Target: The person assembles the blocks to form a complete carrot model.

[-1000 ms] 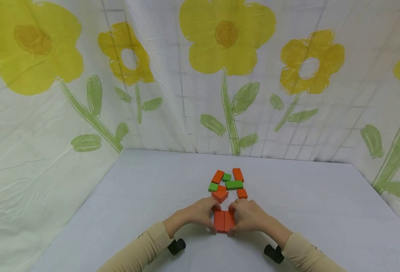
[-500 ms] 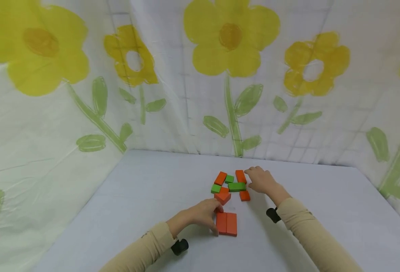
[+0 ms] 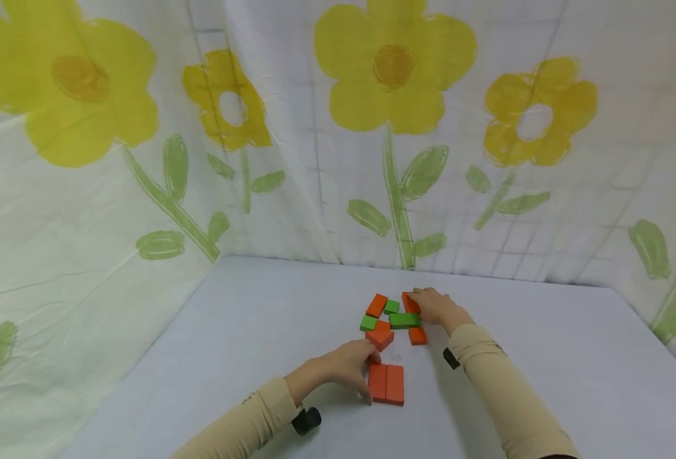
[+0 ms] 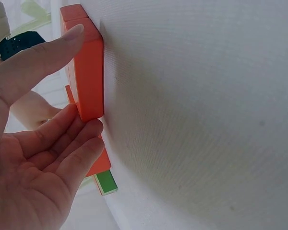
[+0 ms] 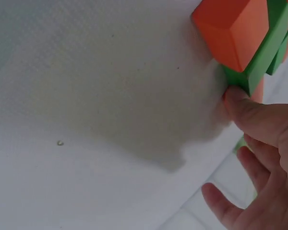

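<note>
Two red rectangular blocks lie side by side on the white table, the left block (image 3: 377,384) and the right block (image 3: 395,386). My left hand (image 3: 346,366) holds the left one by its ends; in the left wrist view the thumb is at one end of this block (image 4: 89,81) and the fingertips at the other. Farther away, my right hand (image 3: 437,307) pinches an orange rectangular block (image 3: 410,301), partly hidden by the fingers. Beside it is a long green block (image 3: 404,320), and a short orange block (image 3: 418,336) lies nearer me.
To the left of the right hand lie another orange block (image 3: 377,306), two small green blocks, one (image 3: 392,307) behind the other (image 3: 368,323), and a red triangular block (image 3: 379,339) with an orange piece behind it. A flowered curtain (image 3: 292,210) hangs behind the table (image 3: 269,319).
My right hand has left the right red block, moved forward to the far orange block and taken hold of it. My left hand has stayed at the left red block.
</note>
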